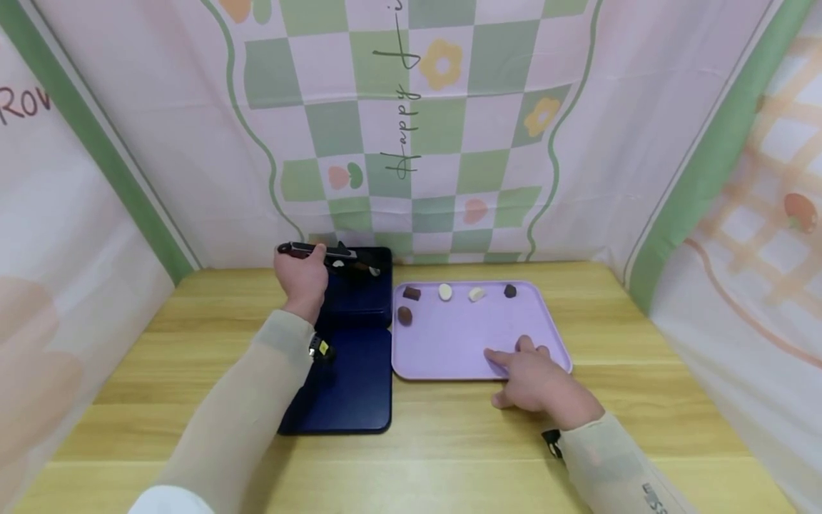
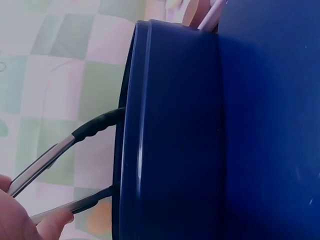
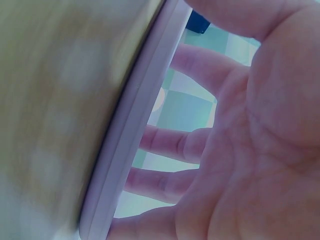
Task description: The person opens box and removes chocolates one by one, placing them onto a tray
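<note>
My left hand (image 1: 303,280) grips black-and-silver tongs (image 1: 321,251), whose tips reach over the raised dark blue tray (image 1: 353,303). Small pieces partly show beneath the tongs in there. In the left wrist view, the two arms of the tongs (image 2: 50,157) stand apart and their ends dip behind the tray wall. With its fingers spread and mostly straight, my right hand (image 1: 536,378) rests at the near edge of the lilac tray (image 1: 449,350). Along that tray's far side lie a brown block (image 1: 412,293), a white oval (image 1: 445,291), a white piece (image 1: 476,293) and a dark piece (image 1: 510,290).
A brown egg-shaped piece (image 1: 404,315) lies near the lilac tray's left edge. In front of the raised tray is a lower dark blue tray (image 1: 353,392), partly under my left forearm. Printed curtains (image 1: 424,128) hang behind the wooden table (image 1: 437,457).
</note>
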`<control>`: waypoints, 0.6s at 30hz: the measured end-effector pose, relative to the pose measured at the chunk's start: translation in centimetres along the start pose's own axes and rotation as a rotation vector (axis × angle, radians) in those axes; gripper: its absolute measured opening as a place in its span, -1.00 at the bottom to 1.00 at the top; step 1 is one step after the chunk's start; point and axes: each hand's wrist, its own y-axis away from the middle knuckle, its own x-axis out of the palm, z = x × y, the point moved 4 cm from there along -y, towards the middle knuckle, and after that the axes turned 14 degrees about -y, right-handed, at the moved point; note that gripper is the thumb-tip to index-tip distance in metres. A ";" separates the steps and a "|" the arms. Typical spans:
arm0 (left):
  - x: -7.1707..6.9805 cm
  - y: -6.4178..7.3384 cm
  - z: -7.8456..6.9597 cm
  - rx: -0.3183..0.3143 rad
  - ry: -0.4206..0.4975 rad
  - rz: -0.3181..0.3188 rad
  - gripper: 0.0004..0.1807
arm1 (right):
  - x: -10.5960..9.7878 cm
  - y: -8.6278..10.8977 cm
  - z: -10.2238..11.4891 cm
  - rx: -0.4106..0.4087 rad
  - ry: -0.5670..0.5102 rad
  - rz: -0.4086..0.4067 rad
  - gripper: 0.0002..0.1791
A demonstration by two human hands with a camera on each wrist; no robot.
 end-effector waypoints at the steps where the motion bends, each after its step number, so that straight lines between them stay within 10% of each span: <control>1: 0.0 0.0 0.0 -0.004 0.002 0.005 -0.62 | 0.0 0.0 0.0 0.003 0.001 0.000 -0.13; 18: 0.4 0.1 1.1 -0.050 0.016 -0.008 -0.52 | 0.1 0.0 -0.1 0.002 0.002 0.001 -0.13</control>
